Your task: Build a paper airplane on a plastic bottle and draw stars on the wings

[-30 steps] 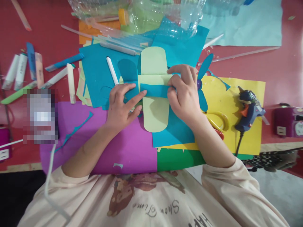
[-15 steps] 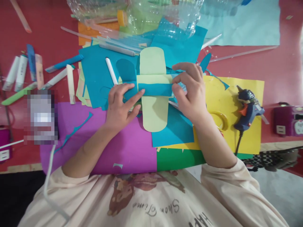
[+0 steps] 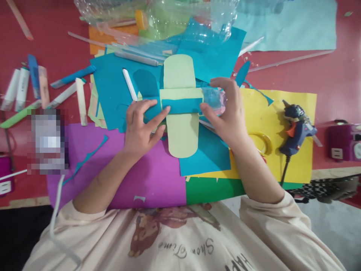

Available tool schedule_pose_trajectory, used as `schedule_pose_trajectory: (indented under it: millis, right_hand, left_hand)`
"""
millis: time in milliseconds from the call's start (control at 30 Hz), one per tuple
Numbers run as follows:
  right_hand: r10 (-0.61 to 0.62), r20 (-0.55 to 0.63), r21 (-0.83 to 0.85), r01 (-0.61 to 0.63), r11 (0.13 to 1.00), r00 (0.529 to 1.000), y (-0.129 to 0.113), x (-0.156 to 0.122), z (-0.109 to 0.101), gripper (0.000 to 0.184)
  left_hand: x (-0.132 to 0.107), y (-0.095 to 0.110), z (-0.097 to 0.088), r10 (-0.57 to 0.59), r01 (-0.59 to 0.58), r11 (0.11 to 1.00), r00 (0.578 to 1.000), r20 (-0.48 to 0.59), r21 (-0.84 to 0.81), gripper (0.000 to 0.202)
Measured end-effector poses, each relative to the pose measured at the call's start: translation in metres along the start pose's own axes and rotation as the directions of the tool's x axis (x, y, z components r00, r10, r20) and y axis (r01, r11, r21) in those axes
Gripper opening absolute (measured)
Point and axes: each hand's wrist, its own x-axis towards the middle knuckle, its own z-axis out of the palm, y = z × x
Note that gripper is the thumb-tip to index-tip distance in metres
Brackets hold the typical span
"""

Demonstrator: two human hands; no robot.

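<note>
Strip of blue paper lay lengthwise left to right across pale green paper, equally near the left hand, fingers spread, index fingertip at the strip's left end, and the right hand, fingers loosely parted, thumb at the right end

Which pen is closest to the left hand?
The white pen on the blue sheet, right by the left hand; the other pens lie farther away.
</note>
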Motion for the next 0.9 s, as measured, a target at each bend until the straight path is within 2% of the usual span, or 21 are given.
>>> schedule_pose_trajectory:
  millis: [200,333,500,633,800,900]
  right_hand:
    - [0.037,0.029,-0.013,-0.037,0.999,0.999,0.005,-0.004,0.016,0.043]
    - [0.024,0.018,0.000,-0.024,1.000,1.000,0.008,-0.005,0.017,0.042]
    - [0.015,0.009,-0.001,-0.015,1.000,1.000,0.007,-0.005,0.017,0.037]
    - [0.023,-0.006,-0.016,-0.023,1.000,1.000,0.003,-0.006,0.018,0.039]
    - [0.060,-0.039,-0.044,-0.062,0.997,0.997,-0.001,-0.006,0.029,0.050]
    - [0.080,-0.052,-0.051,-0.082,0.995,0.995,-0.002,-0.005,0.034,0.052]
  left_hand:
    - [0.001,0.002,0.000,0.068,-0.066,0.995,0.997,-0.030,0.071,0.039]
    - [0.002,0.002,0.001,0.037,-0.036,0.999,0.999,-0.028,0.039,0.038]
    - [0.001,0.002,0.001,-0.021,0.020,0.999,0.999,0.026,0.025,0.041]
    - [0.002,0.010,0.002,-0.032,0.032,0.999,0.999,0.002,0.014,0.043]
    - [0.000,0.020,0.010,-0.009,0.017,0.976,0.999,-0.039,0.218,0.051]
    - [-0.002,0.022,0.013,-0.024,0.030,0.972,0.999,-0.029,0.233,0.053]
